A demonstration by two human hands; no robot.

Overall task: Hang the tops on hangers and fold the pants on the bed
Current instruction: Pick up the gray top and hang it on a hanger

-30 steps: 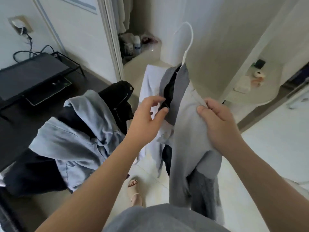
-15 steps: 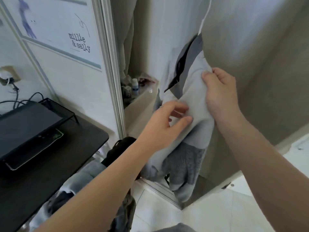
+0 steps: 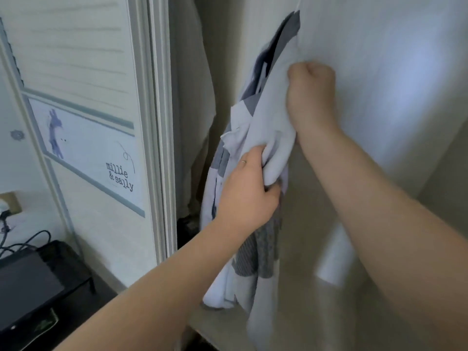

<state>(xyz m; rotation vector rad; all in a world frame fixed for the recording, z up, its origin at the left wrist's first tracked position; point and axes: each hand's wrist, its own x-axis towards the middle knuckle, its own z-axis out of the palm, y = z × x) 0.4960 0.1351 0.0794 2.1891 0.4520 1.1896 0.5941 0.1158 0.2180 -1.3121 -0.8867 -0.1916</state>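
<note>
A pale grey top (image 3: 268,117) with darker grey panels hangs on a white hanger whose thin neck (image 3: 298,2) shows at the top edge; the hook is out of frame. My right hand (image 3: 310,97) grips the top's shoulder high up, fist closed around fabric. Lower down, my left hand (image 3: 249,191) holds a bunched fold of the same top at its middle. The garment's lower part (image 3: 253,269) dangles below my left hand. No pants are in view.
A white sliding door frame (image 3: 157,122) stands left of the garment, with a light curtain (image 3: 190,97) behind it. A black desk with a dark device (image 3: 27,287) and cables sits at lower left. A pale wall (image 3: 392,72) fills the right.
The view has risen from the floor and clothes pile to the wall. Both hands lifted the hung top upward. My right hand closed into a fist on the shoulder; my left bunched the middle.
</note>
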